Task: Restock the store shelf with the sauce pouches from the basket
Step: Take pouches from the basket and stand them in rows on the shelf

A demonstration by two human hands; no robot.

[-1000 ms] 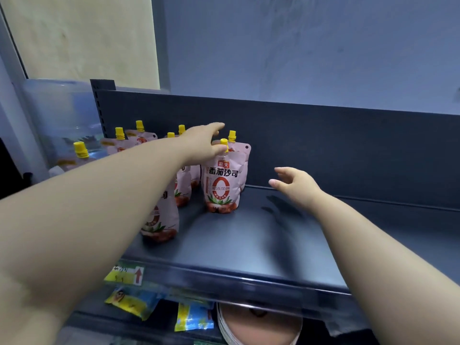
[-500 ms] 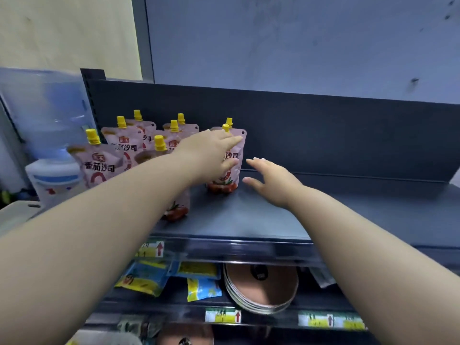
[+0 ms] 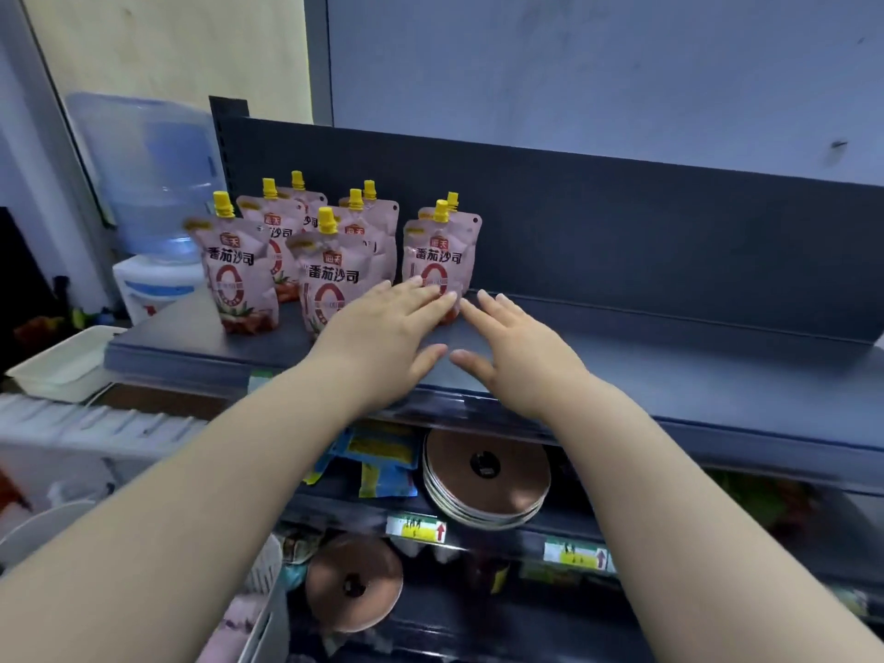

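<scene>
A dark blue-grey shelf with an upright back panel stands against a pale blue wall. Both hands lie over its front edge, side by side, with fingers straight, holding nothing. The left hand has its fingertips at the foot of the nearest pouch, seemingly touching it. The right hand is just right of that pouch, palm down.

More pouches stand upright left of the left hand, in rows toward the panel. All are pink with yellow caps and read "番茄沙司"; the small red brand patch is too blurred to read.

Further left are a water cooler and a white tray. Under the hands, a lower shelf holds brown discs, blue-yellow packets and price tags with red arrows. A white basket rim shows by the left forearm.
</scene>
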